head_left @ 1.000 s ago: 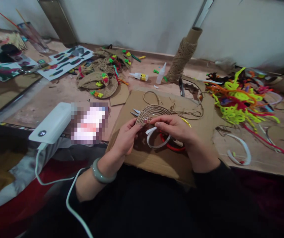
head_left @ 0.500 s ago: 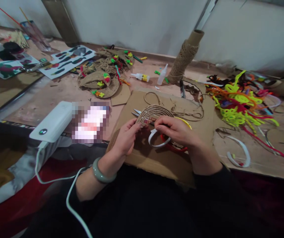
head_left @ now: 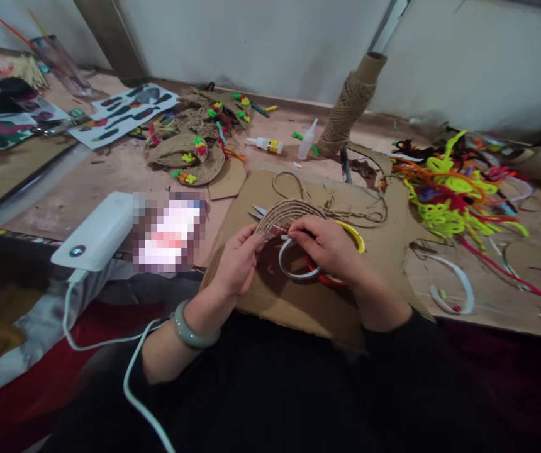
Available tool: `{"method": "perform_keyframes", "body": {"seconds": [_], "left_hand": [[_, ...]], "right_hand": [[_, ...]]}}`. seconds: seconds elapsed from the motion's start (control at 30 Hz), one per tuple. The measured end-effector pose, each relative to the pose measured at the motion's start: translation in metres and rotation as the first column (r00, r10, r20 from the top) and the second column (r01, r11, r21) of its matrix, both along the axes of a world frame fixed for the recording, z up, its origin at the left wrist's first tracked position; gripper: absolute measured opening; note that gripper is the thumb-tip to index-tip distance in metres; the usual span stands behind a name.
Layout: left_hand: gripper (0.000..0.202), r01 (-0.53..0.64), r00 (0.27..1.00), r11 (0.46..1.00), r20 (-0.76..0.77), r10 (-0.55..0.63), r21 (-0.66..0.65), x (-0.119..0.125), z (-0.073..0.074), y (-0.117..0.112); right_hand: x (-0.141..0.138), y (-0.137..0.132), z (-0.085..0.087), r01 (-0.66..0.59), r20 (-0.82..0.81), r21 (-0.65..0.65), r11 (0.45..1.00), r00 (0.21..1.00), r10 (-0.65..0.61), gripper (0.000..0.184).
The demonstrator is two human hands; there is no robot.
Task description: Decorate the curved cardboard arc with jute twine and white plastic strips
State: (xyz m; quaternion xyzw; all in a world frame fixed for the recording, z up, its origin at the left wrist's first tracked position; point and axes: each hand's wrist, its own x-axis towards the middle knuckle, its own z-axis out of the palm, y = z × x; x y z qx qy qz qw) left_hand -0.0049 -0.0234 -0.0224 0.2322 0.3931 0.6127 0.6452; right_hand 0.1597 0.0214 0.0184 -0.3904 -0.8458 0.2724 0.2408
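Left hand [head_left: 236, 264] and right hand [head_left: 329, 245] pinch the twine-wrapped arc [head_left: 284, 212] together above the cardboard sheet [head_left: 299, 302], beside the white ring [head_left: 294, 270]

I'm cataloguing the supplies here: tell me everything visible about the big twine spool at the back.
The twine spool is a brown cardboard tube wound thickly with tan jute-like twine around its lower part, its bare top end open. It leans rightward toward the pale wall, its base on the tabletop beside a small clear glue bottle. No hand touches it.
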Motion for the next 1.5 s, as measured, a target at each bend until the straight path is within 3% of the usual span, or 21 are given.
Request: {"method": "perform_keyframes", "body": {"seconds": [0.53,0.77,1.07,1.5], "left_hand": [[0.018,0.038,0.999,0.995,-0.04,-0.034,0.093,-0.001,-0.003,-0.001],[0.02,0.037,0.997,0.994,-0.067,-0.03,0.099,-0.001,-0.005,0.0],[0.018,0.071,0.996,0.994,-0.063,-0.066,0.08,-0.001,-0.004,0.0],[0.02,0.094,0.994,0.993,-0.06,-0.09,0.076,-0.001,-0.002,-0.001]], "right_hand": [[-0.013,-0.005,0.009,0.001,0.306,0.111,0.994,0.951,-0.035,0.021],[-0.016,-0.006,0.012,0.016,0.376,0.143,0.99,0.924,-0.069,0.02],[-0.015,-0.005,0.018,-0.071,0.413,0.111,0.991,0.911,0.019,0.019],[-0.021,-0.011,0.021,-0.053,0.492,0.186,0.981,0.869,-0.047,0.02]]}}
